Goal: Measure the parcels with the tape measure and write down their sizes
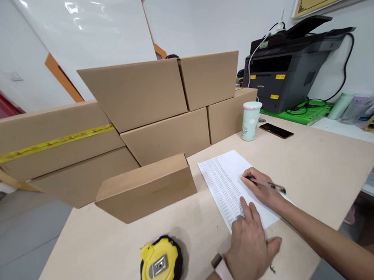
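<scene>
A printed sheet of paper lies on the light wooden table. My left hand rests flat on the sheet's near edge, fingers stretched out, a pink watch band on the wrist. My right hand is closed round a pen whose tip touches the sheet. A yellow tape measure lies on the table to the left of my left wrist. A small brown cardboard box stands just left of the sheet.
Stacked cardboard boxes form a wall behind, one with a yellow tape strip. A mint cup and a dark phone sit beyond the sheet. A black printer stands at back right. A whiteboard leans behind.
</scene>
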Demonstrator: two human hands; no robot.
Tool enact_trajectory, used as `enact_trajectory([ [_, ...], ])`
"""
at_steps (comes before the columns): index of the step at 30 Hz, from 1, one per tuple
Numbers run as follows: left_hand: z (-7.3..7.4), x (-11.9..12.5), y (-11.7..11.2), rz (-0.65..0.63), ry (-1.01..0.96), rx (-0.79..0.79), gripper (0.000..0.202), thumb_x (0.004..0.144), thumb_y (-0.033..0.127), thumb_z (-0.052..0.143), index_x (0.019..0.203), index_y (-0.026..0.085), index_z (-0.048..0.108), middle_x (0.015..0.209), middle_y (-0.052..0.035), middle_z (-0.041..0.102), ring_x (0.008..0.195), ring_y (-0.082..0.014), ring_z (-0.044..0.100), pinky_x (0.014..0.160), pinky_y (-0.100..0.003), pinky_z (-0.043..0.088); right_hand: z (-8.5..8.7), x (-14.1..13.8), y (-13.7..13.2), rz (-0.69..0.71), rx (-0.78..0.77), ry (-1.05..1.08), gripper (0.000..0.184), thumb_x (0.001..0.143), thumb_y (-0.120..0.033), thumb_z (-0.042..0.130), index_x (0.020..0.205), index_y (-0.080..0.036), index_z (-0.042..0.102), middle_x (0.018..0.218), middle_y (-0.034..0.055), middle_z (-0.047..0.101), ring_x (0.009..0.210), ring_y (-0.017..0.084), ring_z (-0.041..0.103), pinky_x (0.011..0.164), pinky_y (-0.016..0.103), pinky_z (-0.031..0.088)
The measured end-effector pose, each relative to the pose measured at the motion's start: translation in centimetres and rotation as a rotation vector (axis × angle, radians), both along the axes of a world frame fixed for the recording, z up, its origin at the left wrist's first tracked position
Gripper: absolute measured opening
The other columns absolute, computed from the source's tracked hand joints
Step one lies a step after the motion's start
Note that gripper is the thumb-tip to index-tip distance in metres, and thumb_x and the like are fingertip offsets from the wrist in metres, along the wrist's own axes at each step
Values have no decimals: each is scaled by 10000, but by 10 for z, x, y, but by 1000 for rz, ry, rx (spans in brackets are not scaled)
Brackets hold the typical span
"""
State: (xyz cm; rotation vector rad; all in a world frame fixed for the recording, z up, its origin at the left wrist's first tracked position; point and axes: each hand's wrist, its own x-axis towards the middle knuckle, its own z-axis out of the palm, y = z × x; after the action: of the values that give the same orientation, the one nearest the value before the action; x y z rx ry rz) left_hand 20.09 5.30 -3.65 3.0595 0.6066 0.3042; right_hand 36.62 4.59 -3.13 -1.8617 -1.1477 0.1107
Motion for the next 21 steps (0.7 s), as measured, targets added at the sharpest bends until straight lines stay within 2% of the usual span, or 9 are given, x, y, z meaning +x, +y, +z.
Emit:
enact_trajectory([
  [3, -2, 0, 0, -5, -2, 5, 854, 797, 607, 474, 1397, 20, 319, 1450, -265, 305, 810, -261, 638, 676, -397, 533, 1, 11, -6, 19, -86, -214, 146, 869, -241, 433, 931, -244, 564, 899, 25, 570, 848, 191, 546, 744, 315, 434],
  [8, 2, -1, 4, -7, 40, -71, 814, 790, 538, 541, 1395, 34, 332, 1459, -264, 293, 899, -290, 640, 751, -426, 532, -10, 26, -7, -3, -161, -340, 380, 793, -54, 378, 1020, -249, 614, 865, 53, 581, 880, 215, 546, 738, 334, 463],
  [11, 20, -4, 4, -26, 102, -96, 744, 798, 465, 567, 1374, 35, 376, 1452, -257, 319, 912, -308, 640, 774, -451, 533, -14, 30, -5, -13, -164, -360, 494, 764, 5, 338, 1116, -231, 591, 892, 62, 609, 902, 212, 563, 764, 348, 476],
  [13, 40, -11, 5, -34, 127, -108, 674, 807, 435, 565, 1340, 46, 430, 1419, -244, 395, 997, -346, 611, 821, -491, 519, -15, 32, -4, -36, -140, -337, 455, 813, -38, 329, 1157, -221, 564, 953, 67, 628, 931, 210, 577, 794, 366, 481],
  [15, 63, -24, 9, -40, 144, -154, 575, 816, 419, 549, 1283, 87, 495, 1351, -215, 498, 1089, -375, 562, 843, -524, 506, -15, 33, -3, -63, -121, -314, 386, 868, -116, 326, 1165, -209, 554, 1019, 77, 640, 974, 216, 584, 827, 387, 478],
  [17, 80, -47, 18, -64, 131, -211, 471, 809, 398, 546, 1209, 151, 542, 1268, -167, 575, 1116, -363, 545, 818, -499, 520, -14, 33, -3, -79, -126, -298, 351, 892, -175, 326, 1151, -190, 563, 1061, 90, 644, 1009, 227, 582, 850, 402, 471],
  [19, 83, -80, 33, -95, 59, -190, 418, 787, 372, 560, 1173, 212, 554, 1247, -116, 594, 1103, -325, 555, 804, -439, 527, -13, 32, -3, -87, -137, -288, 338, 893, -202, 333, 1130, -182, 573, 1067, 92, 647, 1011, 233, 585, 850, 406, 471],
  [21, 72, -120, 54, -82, 14, -108, 457, 765, 404, 585, 1190, 238, 562, 1337, -99, 540, 1182, -331, 507, 861, -426, 502, -12, 30, -4, -98, -136, -278, 326, 890, -219, 346, 1118, -197, 578, 1041, 81, 653, 973, 229, 598, 825, 400, 482],
])
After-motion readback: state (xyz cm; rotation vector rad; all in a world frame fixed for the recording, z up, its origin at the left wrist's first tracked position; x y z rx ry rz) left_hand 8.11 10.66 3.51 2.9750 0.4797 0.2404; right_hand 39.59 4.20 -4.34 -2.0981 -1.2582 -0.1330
